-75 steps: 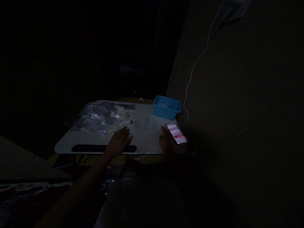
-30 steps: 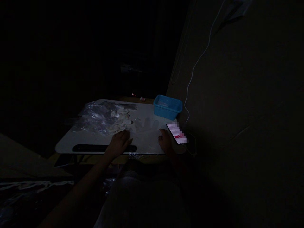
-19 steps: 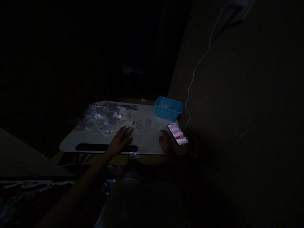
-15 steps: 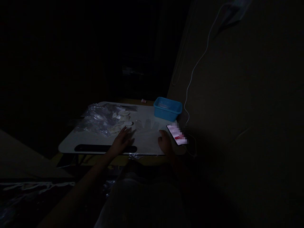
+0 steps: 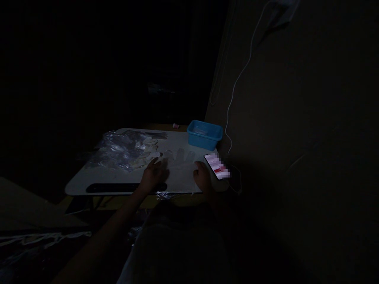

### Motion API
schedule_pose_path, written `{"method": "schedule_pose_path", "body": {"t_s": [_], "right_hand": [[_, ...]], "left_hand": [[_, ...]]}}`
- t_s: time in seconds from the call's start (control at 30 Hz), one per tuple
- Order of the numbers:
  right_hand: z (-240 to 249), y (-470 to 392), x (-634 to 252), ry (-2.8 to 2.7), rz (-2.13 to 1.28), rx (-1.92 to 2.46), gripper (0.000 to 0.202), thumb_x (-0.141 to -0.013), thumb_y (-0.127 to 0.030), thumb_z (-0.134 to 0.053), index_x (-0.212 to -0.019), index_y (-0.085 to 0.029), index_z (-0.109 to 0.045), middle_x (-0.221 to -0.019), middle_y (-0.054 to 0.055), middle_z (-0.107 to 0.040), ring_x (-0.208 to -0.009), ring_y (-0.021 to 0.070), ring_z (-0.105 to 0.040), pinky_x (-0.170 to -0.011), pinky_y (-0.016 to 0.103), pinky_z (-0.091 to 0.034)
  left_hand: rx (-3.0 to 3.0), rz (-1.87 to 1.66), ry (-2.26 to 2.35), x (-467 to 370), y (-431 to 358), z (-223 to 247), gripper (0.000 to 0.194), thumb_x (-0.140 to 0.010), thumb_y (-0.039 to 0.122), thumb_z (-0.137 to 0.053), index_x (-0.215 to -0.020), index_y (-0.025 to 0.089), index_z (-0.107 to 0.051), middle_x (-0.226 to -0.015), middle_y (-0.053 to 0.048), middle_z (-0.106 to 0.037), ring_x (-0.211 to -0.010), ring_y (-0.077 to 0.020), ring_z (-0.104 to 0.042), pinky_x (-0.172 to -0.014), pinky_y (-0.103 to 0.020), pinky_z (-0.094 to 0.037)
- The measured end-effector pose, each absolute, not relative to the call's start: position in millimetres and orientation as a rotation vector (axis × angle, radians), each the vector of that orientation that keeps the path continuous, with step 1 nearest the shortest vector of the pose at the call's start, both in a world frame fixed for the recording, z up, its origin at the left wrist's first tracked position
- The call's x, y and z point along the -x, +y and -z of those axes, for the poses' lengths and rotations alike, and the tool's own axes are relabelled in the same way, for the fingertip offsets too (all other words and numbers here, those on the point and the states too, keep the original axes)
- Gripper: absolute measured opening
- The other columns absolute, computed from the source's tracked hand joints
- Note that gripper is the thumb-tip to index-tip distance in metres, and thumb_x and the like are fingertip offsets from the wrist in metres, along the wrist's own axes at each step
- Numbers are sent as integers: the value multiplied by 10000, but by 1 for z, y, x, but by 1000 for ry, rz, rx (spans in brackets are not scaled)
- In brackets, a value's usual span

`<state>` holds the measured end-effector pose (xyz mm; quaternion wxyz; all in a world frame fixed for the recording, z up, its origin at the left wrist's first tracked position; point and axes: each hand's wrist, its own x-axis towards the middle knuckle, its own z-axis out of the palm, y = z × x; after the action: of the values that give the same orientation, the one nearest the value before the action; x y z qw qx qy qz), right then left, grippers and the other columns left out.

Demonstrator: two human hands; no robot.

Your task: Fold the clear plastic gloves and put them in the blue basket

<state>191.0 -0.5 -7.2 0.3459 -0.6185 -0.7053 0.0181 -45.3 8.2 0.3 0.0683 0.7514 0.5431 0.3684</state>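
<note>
Clear glove laid flat on table, between hands; step judged as glove being spread. Left hand blurred, fingers spread, no grip seen; right hand curled near phone, whether glove is pinched cannot be told. Light, even touch called for next

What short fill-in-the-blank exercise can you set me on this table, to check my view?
The bin at the table's far right corner is coloured ____. The phone lies to the ____ of the right hand. The clear glove's fingers point ____ from the person. The hand nearer the crumpled plastic is the ____ one.
Missing words: blue; right; away; left.
</note>
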Motion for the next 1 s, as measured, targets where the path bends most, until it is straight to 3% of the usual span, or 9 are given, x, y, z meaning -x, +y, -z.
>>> {"method": "schedule_pose_path", "body": {"t_s": [0.13,0.3,0.4,0.5,0.63,0.73,1.0], "right_hand": [[5,-2,-190,-1835,-49,1615,426,-710,-68,-389,-1102,-98,-550,-1084,128,-584,-1045,218,-509,-908,337,-408],[5,-2,-190,-1827,-59,1631,432,-706,-71,-390,-1107,-88,-548,-1095,128,-581,-1057,215,-504,-919,320,-399],[5,-2,-190,-1830,-69,1638,431,-712,-76,-385,-1111,-89,-546,-1106,128,-577,-1064,213,-499,-922,316,-396],[5,-2,-190,-1837,-74,1643,435,-716,-75,-379,-1119,-74,-540,-1114,138,-573,-1069,215,-496,-923,316,-396],[4,-2,-190,-1845,-60,1646,425,-720,-82,-384,-1113,-86,-546,-1114,134,-573,-1059,217,-501,-924,327,-396],[4,-1,-190,-1845,-52,1653,419,-715,-80,-394,-1103,-88,-554,-1102,135,-578,-1040,219,-513,-919,328,-399],[6,-1,-190,-1846,-40,1608,414,-701,-63,-401,-1082,-79,-561,-1083,142,-584,-1040,221,-512,-924,332,-398]], "left_hand": [[-2406,-1033,1489,24,1,-7,428,-759,282,-433,-1150,133,-522,-1216,-109,-527,-1192,-252,-418,-936,-385,-430],[-2555,-844,1210,1,-21,-12,462,-824,295,-412,-1270,175,-416,-1337,-70,-426,-1275,-238,-294,-1018,-416,-337],[-2559,-787,1077,-5,-36,-17,447,-853,297,-387,-1293,220,-383,-1370,-47,-384,-1262,-206,-319,-1012,-396,-344],[-2542,-830,1036,1,-45,-21,409,-871,290,-347,-1273,246,-407,-1318,-33,-450,-1192,-171,-408,-981,-356,-377],[-2456,-1050,1424,28,-45,-18,346,-856,288,-339,-1112,202,-556,-1066,-59,-611,-1005,-190,-526,-871,-355,-436],[-2420,-969,1749,46,-43,-12,335,-838,334,-376,-1021,179,-609,-951,-80,-639,-903,-220,-547,-811,-378,-438],[-2512,-697,1988,41,-51,1,305,-821,372,-427,-1030,234,-602,-1123,-77,-579,-1052,-263,-467,-847,-414,-368]]}}
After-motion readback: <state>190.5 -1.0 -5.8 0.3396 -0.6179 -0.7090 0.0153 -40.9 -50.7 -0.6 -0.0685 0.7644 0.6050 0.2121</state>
